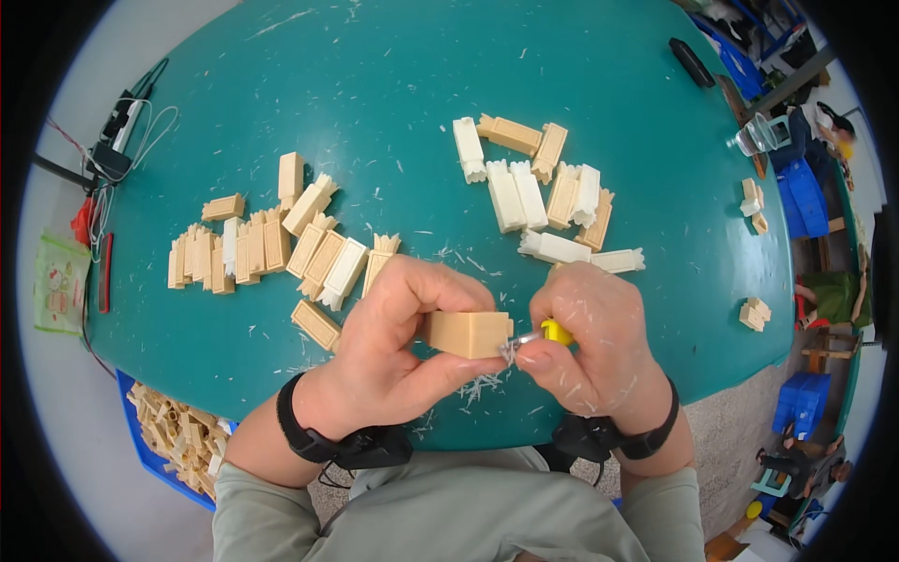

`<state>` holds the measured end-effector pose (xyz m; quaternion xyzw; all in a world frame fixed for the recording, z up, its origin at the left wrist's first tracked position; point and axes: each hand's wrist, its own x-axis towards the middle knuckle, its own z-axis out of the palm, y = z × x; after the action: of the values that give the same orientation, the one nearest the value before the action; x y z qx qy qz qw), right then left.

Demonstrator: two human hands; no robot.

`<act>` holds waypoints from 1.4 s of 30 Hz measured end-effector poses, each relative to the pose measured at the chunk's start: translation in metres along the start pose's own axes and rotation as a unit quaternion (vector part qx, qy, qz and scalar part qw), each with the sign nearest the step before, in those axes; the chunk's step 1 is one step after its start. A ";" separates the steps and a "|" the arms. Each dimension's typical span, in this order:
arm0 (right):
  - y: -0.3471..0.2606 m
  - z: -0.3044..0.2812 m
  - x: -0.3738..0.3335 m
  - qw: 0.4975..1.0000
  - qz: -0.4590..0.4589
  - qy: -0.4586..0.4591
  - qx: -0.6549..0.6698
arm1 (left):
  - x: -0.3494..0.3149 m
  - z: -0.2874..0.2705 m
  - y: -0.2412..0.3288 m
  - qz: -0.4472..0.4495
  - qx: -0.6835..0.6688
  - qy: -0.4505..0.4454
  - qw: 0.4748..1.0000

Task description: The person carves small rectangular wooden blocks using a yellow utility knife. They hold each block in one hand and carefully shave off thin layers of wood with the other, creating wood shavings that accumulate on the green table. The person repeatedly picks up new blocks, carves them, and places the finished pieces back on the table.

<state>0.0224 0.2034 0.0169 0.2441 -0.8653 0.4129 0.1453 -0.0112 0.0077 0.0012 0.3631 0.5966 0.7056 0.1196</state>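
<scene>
Tan block [461, 333] in left hand [386, 348]

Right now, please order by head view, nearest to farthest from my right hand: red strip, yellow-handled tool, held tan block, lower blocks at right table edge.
1. Yellow-handled tool: in the right hand.
2. Held tan block: left of the tool, in the left hand.
3. Lower blocks: far right side.
4. Red strip: far left side.

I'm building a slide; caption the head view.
Left hand holds a tan block, right hand a yellow tool, above a green table.
</scene>
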 end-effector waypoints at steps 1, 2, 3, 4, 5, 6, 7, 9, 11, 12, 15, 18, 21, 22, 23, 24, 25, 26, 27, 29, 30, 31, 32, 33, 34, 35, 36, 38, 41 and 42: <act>0.001 0.000 0.000 1.000 0.004 0.004 -0.009 | 0.000 0.001 0.000 -0.005 -0.013 -0.003 1.000; 0.002 -0.001 0.000 1.000 0.008 0.009 -0.019 | -0.001 0.002 0.001 -0.011 -0.027 -0.006 1.000; 0.002 -0.001 0.000 1.000 0.007 0.008 -0.029 | -0.001 0.002 0.001 -0.016 -0.041 -0.010 0.999; 0.001 -0.002 0.001 0.999 0.006 0.008 -0.039 | -0.001 0.002 0.001 -0.024 -0.049 -0.013 0.998; 0.001 -0.003 0.001 0.999 0.006 0.008 -0.049 | -0.001 0.002 0.001 -0.032 -0.058 -0.015 0.998; 0.003 -0.003 0.001 0.998 0.021 0.024 -0.056 | -0.002 0.002 0.003 -0.039 -0.064 -0.018 0.997; 0.007 -0.001 0.001 0.996 0.037 0.041 -0.063 | -0.002 0.002 0.005 -0.037 -0.050 -0.044 0.997; 0.008 -0.002 0.000 0.995 0.078 0.055 -0.030 | -0.002 0.002 0.008 -0.033 -0.024 -0.096 0.995; 0.001 -0.004 0.000 0.989 0.128 0.048 0.049 | -0.002 0.003 0.008 -0.056 -0.064 -0.054 0.995; -0.002 -0.005 0.001 0.987 0.137 0.040 0.071 | 0.002 0.003 0.013 -0.071 -0.071 -0.030 0.994; -0.008 -0.005 0.000 0.980 0.156 0.025 0.118 | 0.004 -0.005 0.014 -0.086 -0.010 -0.028 0.996; -0.009 -0.003 -0.001 0.979 0.162 0.026 0.125 | 0.003 -0.005 0.005 -0.018 0.051 0.012 0.998; -0.009 0.001 -0.001 0.979 0.167 0.027 0.111 | 0.000 0.001 0.000 0.011 0.027 0.082 0.996; -0.009 0.002 -0.002 0.981 0.164 0.028 0.101 | 0.000 0.001 -0.001 0.020 0.069 0.091 0.993; -0.008 0.003 -0.002 0.982 0.162 0.029 0.090 | 0.000 0.001 -0.002 0.028 0.110 0.099 0.989; -0.008 0.004 -0.002 0.984 0.158 0.028 0.078 | 0.000 0.001 -0.002 0.038 0.151 0.106 0.982; -0.008 0.005 -0.002 0.985 0.154 0.026 0.066 | 0.001 0.001 -0.001 0.049 0.179 0.105 0.977; -0.008 0.005 -0.002 0.987 0.150 0.025 0.054 | 0.002 0.000 -0.001 0.061 0.207 0.104 0.971; -0.008 0.006 -0.002 0.987 0.149 0.027 0.050 | 0.003 0.000 0.000 0.072 0.235 0.103 0.964; -0.008 0.007 -0.002 0.988 0.147 0.029 0.043 | 0.003 0.002 -0.001 0.082 0.249 0.106 0.959; -0.008 0.007 -0.002 0.989 0.142 0.030 0.040 | 0.003 0.003 -0.001 0.088 0.256 0.107 0.957; -0.008 0.007 -0.002 0.989 0.138 0.030 0.038 | 0.004 0.003 -0.001 0.097 0.270 0.102 0.952; -0.008 0.007 -0.002 0.990 0.133 0.030 0.035 | 0.005 0.002 -0.001 0.107 0.285 0.096 0.948; -0.008 0.008 -0.002 0.990 0.133 0.031 0.030 | 0.005 0.002 0.000 0.117 0.300 0.091 0.942; -0.008 0.008 -0.002 0.990 0.133 0.031 0.026 | 0.005 0.002 0.000 0.118 0.302 0.089 0.942; -0.008 0.009 -0.002 0.990 0.133 0.031 0.021 | 0.005 0.001 0.000 0.120 0.304 0.088 0.941; -0.007 0.009 -0.002 0.990 0.139 0.037 0.001 | 0.005 0.001 -0.001 0.122 0.305 0.086 0.941; -0.002 0.009 -0.002 0.986 0.154 0.050 -0.039 | 0.007 0.001 0.003 0.148 0.286 0.056 0.945; -0.001 0.006 0.002 0.972 0.224 0.057 -0.037 | 0.006 -0.001 0.005 0.125 0.262 0.012 0.957; 0.000 0.003 0.000 0.970 0.232 0.066 -0.023 | 0.005 -0.001 0.004 0.108 0.252 -0.002 0.962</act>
<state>0.0220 0.2009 0.0155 0.0057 -0.8959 0.4308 0.1081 -0.0144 0.0094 0.0071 0.4452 0.7122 0.5404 -0.0512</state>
